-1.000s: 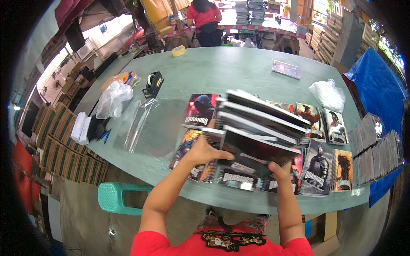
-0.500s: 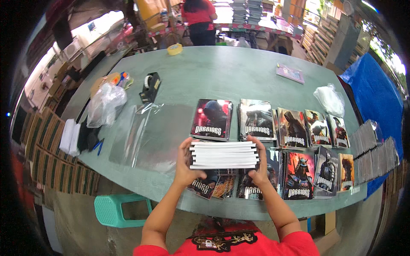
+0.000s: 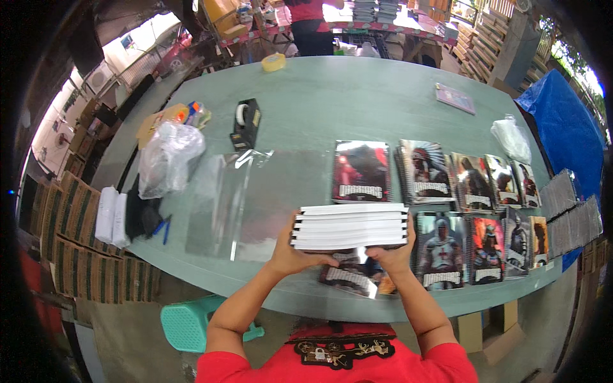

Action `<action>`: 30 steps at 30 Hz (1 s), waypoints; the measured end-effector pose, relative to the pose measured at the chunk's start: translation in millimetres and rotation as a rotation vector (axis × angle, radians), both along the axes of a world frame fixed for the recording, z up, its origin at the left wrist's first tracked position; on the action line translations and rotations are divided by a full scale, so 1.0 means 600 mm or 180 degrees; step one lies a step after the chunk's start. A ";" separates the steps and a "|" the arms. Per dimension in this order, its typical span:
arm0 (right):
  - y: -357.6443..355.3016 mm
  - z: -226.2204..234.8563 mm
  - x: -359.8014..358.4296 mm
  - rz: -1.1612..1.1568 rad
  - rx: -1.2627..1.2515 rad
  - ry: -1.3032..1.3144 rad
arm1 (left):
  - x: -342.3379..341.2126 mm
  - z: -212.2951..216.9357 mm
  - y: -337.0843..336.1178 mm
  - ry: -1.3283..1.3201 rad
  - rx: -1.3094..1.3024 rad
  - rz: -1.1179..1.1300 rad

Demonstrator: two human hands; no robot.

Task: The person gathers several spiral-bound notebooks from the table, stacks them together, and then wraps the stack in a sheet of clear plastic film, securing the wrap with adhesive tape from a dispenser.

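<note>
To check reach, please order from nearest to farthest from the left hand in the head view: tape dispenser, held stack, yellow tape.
1. Held stack, touching the left hand
2. Tape dispenser, ahead, leftward
3. Yellow tape, far ahead

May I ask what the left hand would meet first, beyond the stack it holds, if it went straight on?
Probably the red-and-black spiral notebook just beyond the stack, though depth is unclear and the left hand might pass above it.
</note>
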State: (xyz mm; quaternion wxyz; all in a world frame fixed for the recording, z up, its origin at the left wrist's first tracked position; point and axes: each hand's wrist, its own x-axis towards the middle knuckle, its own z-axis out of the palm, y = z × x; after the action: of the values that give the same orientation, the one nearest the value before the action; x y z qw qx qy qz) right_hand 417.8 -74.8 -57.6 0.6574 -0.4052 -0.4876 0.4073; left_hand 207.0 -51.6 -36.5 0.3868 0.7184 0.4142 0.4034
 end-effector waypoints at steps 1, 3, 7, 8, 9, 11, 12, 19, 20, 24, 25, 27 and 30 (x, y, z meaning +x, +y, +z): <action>0.007 -0.036 -0.049 -0.0594 0.0401 -0.0101 | -0.043 -0.003 0.012 -0.0043 -0.0377 0.0012; 0.028 -0.010 -0.128 -0.0147 0.0144 -0.0398 | -0.132 -0.018 0.028 -0.0059 -0.0848 0.0139; 0.064 -0.066 -0.265 0.0216 0.0246 0.0042 | -0.263 -0.046 0.052 0.0149 -0.0270 0.0137; 0.062 -0.082 -0.281 0.0408 0.0135 -0.0174 | -0.290 -0.064 0.053 0.0238 0.0096 0.0092; 0.064 -0.097 -0.299 0.0271 0.0212 -0.0338 | -0.311 -0.088 0.059 0.0106 -0.0070 0.0107; 0.061 -0.134 -0.321 -0.0019 0.0306 -0.0709 | -0.331 -0.135 0.064 -0.0193 -0.0460 0.0109; 0.057 -0.149 -0.325 0.0012 0.0278 -0.0572 | -0.341 -0.153 0.059 -0.0393 -0.0770 0.0073; 0.071 -0.238 -0.334 -0.0087 -0.0768 -0.0141 | -0.358 -0.176 0.104 0.0302 -0.0983 -0.0491; 0.098 -0.169 -0.352 -0.0077 -0.1137 -0.0666 | -0.377 -0.155 0.115 0.0437 -0.1058 -0.0229; 0.214 -0.133 -0.376 0.0224 -0.1857 -0.1715 | -0.425 -0.095 0.211 0.0766 -0.1950 -0.0116; 0.237 -0.140 -0.382 0.0471 -0.2057 -0.1643 | -0.438 -0.111 0.227 0.0350 -0.2132 -0.0253; 0.263 -0.087 -0.415 0.0875 -0.2435 -0.1782 | -0.461 -0.136 0.239 0.0186 -0.2824 -0.0169; 0.267 -0.200 -0.403 0.0834 -0.2605 -0.1961 | -0.457 -0.165 0.240 0.0006 -0.3212 -0.0382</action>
State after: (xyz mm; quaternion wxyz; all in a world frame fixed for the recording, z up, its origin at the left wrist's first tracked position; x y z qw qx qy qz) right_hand 175.8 85.3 -177.7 0.2153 -0.6653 -0.5059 0.5051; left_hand -67.0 92.3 -135.6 0.7078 0.4649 0.5159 0.1294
